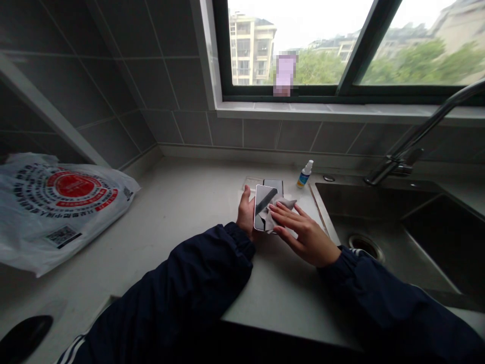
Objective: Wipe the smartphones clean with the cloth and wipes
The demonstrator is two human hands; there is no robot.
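My left hand [246,211] is wrapped round a smartphone [260,200] and holds it tilted, screen up, above the counter. A crumpled grey cloth [288,203] lies over the right part of the screen. My right hand [305,233] rests on that cloth with its fingers stretched out flat and slightly apart, pressing it to the glass. Behind the phone, a dark-edged flat thing [273,182] and a clear, thin-rimmed piece [250,180] lie on the counter, both partly covered. A small spray bottle [304,175] with a white top and a blue-yellow label stands just beyond my right hand.
The pale counter [189,202] runs under both arms. On the right are a steel sink [379,227] and a tall faucet [405,146]. A printed white plastic bag [71,202] lies on the left. A dark oval object [26,336] sits at the lower left, and a window sill [303,112] is behind.
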